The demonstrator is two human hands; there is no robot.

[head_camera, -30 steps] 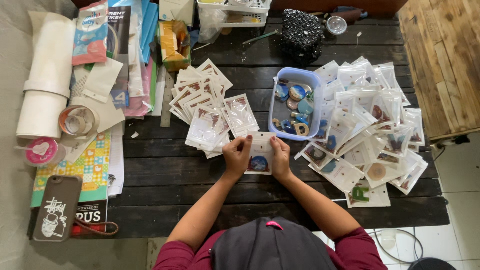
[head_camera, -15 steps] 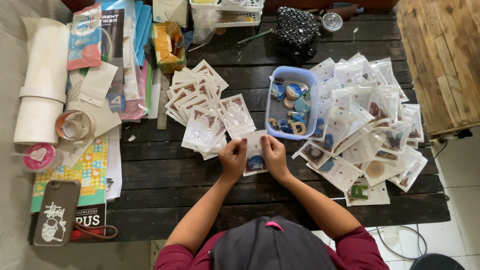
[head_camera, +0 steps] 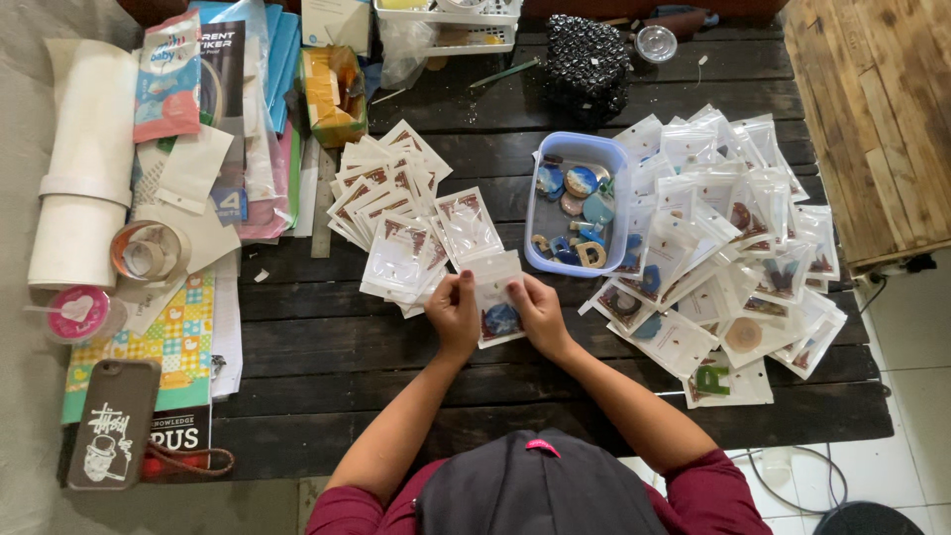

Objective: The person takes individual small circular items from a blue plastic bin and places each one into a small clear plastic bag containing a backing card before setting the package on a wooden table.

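**Both hands pinch one small packet at the middle of the table**

Now both hands are on a single clear plastic packet with a white card backing and a blue piece inside, lying on the dark plank table near its middle, a little toward the near edge. The left hand has its grip pressed together on the packet's left edge, and the right hand pinches the right edge, fingertips close beside the blue piece. Compared with a second ago, the hands and the packet sit in almost the same spot; the fingers have shifted only slightly along the packet's sides, so the handling of this one packet appears to be mid-way rather than finished.

Just beyond the left hand lies a fanned pile of flat packets, touching the held one at its far corner. Beyond the right hand stands a pale blue plastic tub holding round and letter-shaped coloured pieces. Toward the right edge spreads a large heap of filled packets. Near the left edge rest a roll of tape, a white paper roll and a phone in a brown case.
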